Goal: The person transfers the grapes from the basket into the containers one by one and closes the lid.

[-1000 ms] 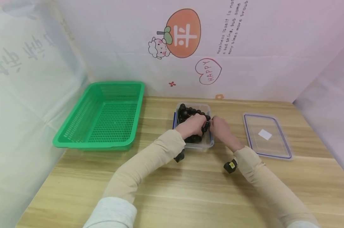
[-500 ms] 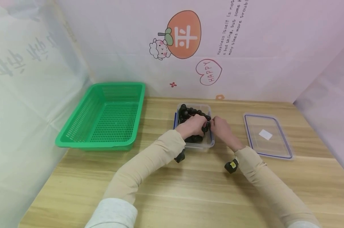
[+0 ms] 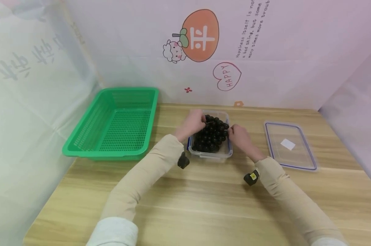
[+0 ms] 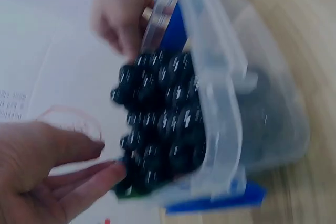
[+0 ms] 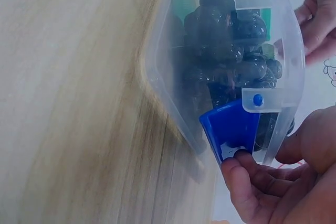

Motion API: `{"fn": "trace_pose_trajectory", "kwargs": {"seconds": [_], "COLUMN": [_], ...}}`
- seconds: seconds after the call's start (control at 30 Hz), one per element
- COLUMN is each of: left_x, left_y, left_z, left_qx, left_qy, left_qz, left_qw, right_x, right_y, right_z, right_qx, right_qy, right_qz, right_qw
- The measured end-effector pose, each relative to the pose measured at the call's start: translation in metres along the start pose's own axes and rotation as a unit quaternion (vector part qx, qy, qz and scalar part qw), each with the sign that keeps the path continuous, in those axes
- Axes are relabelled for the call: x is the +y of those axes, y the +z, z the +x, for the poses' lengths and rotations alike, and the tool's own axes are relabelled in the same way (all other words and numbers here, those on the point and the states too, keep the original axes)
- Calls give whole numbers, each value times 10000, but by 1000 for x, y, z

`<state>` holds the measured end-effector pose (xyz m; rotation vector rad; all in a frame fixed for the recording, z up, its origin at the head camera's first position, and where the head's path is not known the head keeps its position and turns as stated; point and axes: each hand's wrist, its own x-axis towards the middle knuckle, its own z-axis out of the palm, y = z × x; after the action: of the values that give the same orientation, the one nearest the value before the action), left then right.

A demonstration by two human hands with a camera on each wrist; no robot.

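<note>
In the head view a bunch of dark grapes [image 3: 211,136] fills most of a clear plastic food container [image 3: 212,156] with blue latches. At the container's back left, my left hand [image 3: 192,123] reaches the grapes. The left wrist view has its thumb and fingers [image 4: 89,182] apart and fairly straight, a fingertip against the grapes, nothing pinched. My right hand [image 3: 241,138] is at the container's right wall. From the right wrist view, its thumb lies at the rim and its curled fingers are by a lowered blue latch [image 5: 231,127], so it pinches the wall there.
Left of the container stands a green perforated basket [image 3: 124,153]. The container's clear lid [image 3: 291,157], with a blue seal and a white label, lies on the wooden table [image 3: 204,205] to the right. A printed white sheet [image 3: 265,82] rises behind the table.
My left hand has let go of the grapes and moved left and back from over the container's middle. The grapes lie lower and more heaped inside. The right hand stays at the right wall.
</note>
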<state>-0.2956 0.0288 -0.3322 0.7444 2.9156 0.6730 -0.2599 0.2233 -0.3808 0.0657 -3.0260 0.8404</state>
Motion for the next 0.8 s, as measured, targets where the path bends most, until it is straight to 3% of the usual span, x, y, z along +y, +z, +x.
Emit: {"fn": "trace_pose_trajectory", "kwargs": {"seconds": [0.13, 0.27, 0.4, 0.6, 0.8], "left_x": [-14, -21, -24, -27, -30], "left_y": [-10, -12, -10, -4, 6], "left_z": [-4, -5, -5, -2, 0], "left_qx": [534, 784, 891, 914, 868], "left_qy": [-676, -926, -1224, -1665, -1794], "left_qz": [-331, -274, -115, -385, -611], "left_qw": [9957, 9922, 9884, 9810, 9780], "right_x": [2, 3, 4, 4, 2], "right_y": [-3, -4, -2, -1, 0], "right_z": [0, 1, 2, 1, 0], "right_qx": [-19, -60, -78, -111, -100], "right_qy": [21, 42, -19, -29, -39], "right_qz": [-37, 5, 0, 48, 50], "right_qw": [10000, 10000, 10000, 9999, 9999]}}
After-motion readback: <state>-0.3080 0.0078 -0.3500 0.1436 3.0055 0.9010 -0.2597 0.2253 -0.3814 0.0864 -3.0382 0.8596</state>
